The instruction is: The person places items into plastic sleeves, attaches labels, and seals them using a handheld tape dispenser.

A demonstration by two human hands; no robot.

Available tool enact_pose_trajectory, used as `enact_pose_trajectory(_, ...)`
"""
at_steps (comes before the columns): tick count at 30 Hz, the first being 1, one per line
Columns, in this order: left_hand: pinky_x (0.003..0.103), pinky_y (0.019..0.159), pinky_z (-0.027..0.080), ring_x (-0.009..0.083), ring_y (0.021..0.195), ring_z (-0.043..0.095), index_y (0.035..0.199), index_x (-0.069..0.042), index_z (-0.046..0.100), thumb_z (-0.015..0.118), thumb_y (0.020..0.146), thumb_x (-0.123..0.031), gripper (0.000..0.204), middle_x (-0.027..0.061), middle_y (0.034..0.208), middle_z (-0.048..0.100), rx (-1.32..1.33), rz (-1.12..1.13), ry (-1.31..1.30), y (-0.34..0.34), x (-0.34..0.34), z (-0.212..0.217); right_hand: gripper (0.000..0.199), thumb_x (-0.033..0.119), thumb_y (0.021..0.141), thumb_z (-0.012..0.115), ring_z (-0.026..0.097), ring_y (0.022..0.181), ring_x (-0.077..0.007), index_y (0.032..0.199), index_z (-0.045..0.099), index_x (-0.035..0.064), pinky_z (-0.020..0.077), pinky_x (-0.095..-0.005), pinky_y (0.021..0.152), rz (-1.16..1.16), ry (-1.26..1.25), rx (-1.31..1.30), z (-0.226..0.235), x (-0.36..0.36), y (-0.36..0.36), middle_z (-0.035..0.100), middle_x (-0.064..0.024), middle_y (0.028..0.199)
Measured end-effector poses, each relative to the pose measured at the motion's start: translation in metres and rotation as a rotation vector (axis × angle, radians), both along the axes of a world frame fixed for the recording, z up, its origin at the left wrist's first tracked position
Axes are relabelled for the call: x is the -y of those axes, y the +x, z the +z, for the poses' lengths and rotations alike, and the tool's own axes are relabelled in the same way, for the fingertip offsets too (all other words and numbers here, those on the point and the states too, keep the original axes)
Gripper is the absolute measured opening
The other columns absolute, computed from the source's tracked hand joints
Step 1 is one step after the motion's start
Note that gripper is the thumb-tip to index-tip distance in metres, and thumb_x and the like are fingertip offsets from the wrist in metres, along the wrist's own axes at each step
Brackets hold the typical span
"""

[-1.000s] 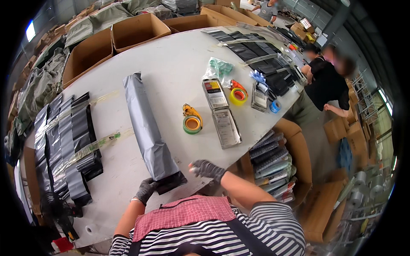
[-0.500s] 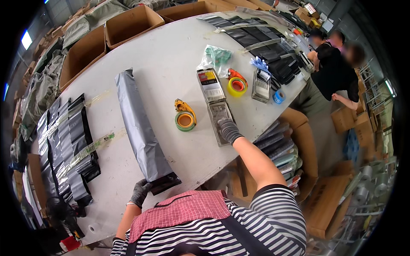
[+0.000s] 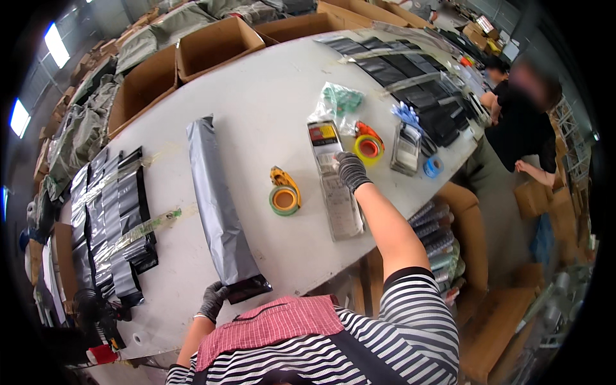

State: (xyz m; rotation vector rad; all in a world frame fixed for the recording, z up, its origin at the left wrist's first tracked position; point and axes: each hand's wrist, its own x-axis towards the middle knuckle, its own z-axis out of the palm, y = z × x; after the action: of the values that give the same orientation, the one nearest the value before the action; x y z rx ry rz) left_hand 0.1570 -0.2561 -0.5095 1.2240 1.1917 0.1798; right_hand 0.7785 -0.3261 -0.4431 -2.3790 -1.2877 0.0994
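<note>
A long, filled grey plastic mailing bag (image 3: 221, 205) lies on the white table, its black end toward me. My left hand (image 3: 213, 300), in a dark grey glove, is closed on the near left corner of that end. My right hand (image 3: 351, 172), in a striped grey glove, reaches over two trays set end to end. Its fingers are curled together at the near edge of the far tray (image 3: 325, 140); what they pinch is hidden. Below the hand, a white printed paper sheet (image 3: 342, 208) spreads over the near tray.
Between bag and trays sits a yellow tape dispenser (image 3: 284, 190). Beyond the trays are a red tape dispenser (image 3: 369, 144), a third tray (image 3: 406, 149) and blue tape (image 3: 433, 167). Flat black bags (image 3: 109, 224) lie left. Cartons (image 3: 218, 48) line the far edge. A person (image 3: 523, 128) stands right.
My right hand has moved away from me, from the near tray toward the far one. The sheet over the near tray looks brighter and covers its rim. My left hand stays on the bag.
</note>
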Motion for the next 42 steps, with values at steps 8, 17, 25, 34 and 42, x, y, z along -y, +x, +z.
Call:
enact_pose_trajectory(8,0.031,0.084,0.050,0.0147,0.090,0.062,0.114,0.000,0.067,0.066,0.086,-0.009,0.029,0.0036,0.099,0.069,-0.086,0.052,0.068,-0.011,0.007,-0.007,0.025,0.023,0.081,0.068,0.068,0.099,-0.0344,0.098,0.073,0.0060,0.0538,-0.0461,0.087,0.165,-0.537,0.130,-0.009,-0.069,0.021,0.070,-0.0172,0.102)
enact_pose_trajectory(17,0.031,0.088,0.050,0.0168,0.096,0.062,0.118,0.004,0.064,0.067,0.087,-0.010,0.034,0.0067,0.106,0.069,0.003,0.045,0.007,-0.002,0.009,-0.005,0.036,0.040,0.091,0.054,0.068,0.088,-0.0358,0.092,0.074,0.0091,0.0539,-0.0451,0.080,0.255,-0.411,0.257,-0.018,-0.048,0.043,0.070,-0.0184,0.091)
enact_pose_trajectory(25,0.031,0.070,0.053,0.0142,0.076,0.065,0.112,-0.001,0.069,0.064,0.085,-0.016,0.031,0.0072,0.087,0.071,-0.152,-0.260,0.192,0.008,0.013,0.038,0.018,0.021,0.092,0.064,0.065,0.078,-0.0197,0.098,0.069,0.0044,0.0531,-0.0331,0.075,0.142,0.315,-0.406,0.055,0.000,-0.081,0.071,-0.0095,0.090)
enact_pose_trajectory(34,0.026,0.051,0.048,0.0126,0.056,0.062,0.112,0.000,0.065,0.066,0.088,-0.010,0.025,0.0074,0.076,0.068,0.009,-0.241,-0.124,0.006,0.001,0.026,0.016,0.022,0.086,0.070,0.047,0.050,-0.0058,0.081,0.066,0.0074,0.0380,-0.0208,0.042,0.117,-0.419,-1.669,0.008,0.053,-0.365,0.055,0.0019,0.065)
enact_pose_trajectory(42,0.027,0.058,0.051,0.0136,0.065,0.064,0.111,-0.001,0.063,0.070,0.088,-0.015,0.028,0.0070,0.081,0.068,0.062,-0.354,-0.172,0.002,-0.007,0.040,0.012,0.004,0.095,0.054,0.066,0.070,-0.0197,0.105,0.058,0.0028,0.0540,-0.0289,0.056,-0.473,0.313,-1.898,-0.022,0.031,-0.434,0.066,-0.0111,0.090)
